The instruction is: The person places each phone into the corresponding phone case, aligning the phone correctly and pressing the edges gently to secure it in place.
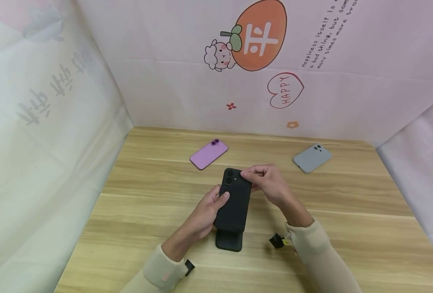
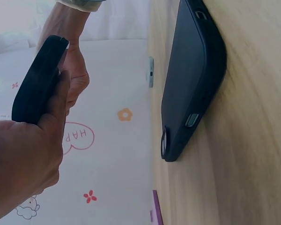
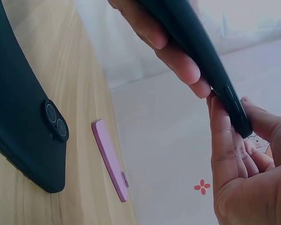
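Note:
A black phone (image 1: 234,203) is held above the table in both hands, its two-lens camera facing up. My left hand (image 1: 206,209) grips its left edge, thumb over the back and fingers underneath. My right hand (image 1: 269,181) pinches the upper right corner between thumb and fingers; the right wrist view shows this right hand (image 3: 253,183) at the end of the phone (image 3: 206,61). Below it, a second phone in a black case (image 1: 229,241) lies on the wood, mostly hidden in the head view. Its camera lenses show in the right wrist view.
Farther back on the wooden table (image 1: 157,162) lie a purple phone (image 1: 209,154) and, at the right, a pale blue-grey phone (image 1: 312,158), both back up. Printed cloth walls (image 1: 179,93) stand at the back and sides. Small black pieces (image 1: 276,241) hang by the sleeves.

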`<state>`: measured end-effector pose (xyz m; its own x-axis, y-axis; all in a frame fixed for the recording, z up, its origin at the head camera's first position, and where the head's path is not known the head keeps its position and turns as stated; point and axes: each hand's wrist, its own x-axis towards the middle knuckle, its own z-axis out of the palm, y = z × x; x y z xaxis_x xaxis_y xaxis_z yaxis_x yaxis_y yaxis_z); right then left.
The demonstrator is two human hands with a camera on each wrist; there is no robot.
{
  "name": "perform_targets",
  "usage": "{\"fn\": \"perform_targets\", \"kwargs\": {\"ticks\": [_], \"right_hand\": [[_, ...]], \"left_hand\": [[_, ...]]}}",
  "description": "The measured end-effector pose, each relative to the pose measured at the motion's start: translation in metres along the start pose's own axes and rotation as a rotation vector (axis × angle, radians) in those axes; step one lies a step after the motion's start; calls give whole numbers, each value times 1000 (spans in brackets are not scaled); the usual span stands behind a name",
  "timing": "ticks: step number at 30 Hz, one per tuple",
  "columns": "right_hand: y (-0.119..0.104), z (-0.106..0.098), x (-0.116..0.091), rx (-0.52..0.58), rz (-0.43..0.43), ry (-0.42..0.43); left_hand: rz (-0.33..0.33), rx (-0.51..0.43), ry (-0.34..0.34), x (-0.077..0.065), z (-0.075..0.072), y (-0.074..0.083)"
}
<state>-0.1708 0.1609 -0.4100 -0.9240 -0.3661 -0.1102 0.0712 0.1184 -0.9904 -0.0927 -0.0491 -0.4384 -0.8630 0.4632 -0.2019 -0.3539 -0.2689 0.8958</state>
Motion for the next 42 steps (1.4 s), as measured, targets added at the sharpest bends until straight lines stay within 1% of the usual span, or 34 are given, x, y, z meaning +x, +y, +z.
{"fn": "perform_targets", "kwargs": {"ticks": [3,7,10,14,19,22,28,31,35,38,42], "right_hand": [[-2,0,-1,-17,-5,7],[-3,0,-4,-53,-28,2],[-5,0,-5,-80,-41,0],[-5,2,-7,-92,-41,-3],[-5,4,-7,-95,-40,16],[-6,6,-8,-82,-41,28],[-5,9,-11,-77,-19,52],[-3,12,-12,-80,-8,61],[0,15,-14,-91,-18,61],[1,16,-16,-107,-41,77],[-1,16,-20,-121,-63,97]], "left_hand": [[-1,30,3,0,-2,1],[4,85,32,0,-6,2],[3,104,54,0,-9,3],[5,106,62,0,-11,2],[29,116,71,-1,-10,2],[60,122,77,-1,-9,3],[95,170,145,-1,-11,4],[106,181,161,-1,-12,6],[113,191,184,0,-12,7],[106,184,182,1,-12,7],[87,168,143,2,-13,9]]}}
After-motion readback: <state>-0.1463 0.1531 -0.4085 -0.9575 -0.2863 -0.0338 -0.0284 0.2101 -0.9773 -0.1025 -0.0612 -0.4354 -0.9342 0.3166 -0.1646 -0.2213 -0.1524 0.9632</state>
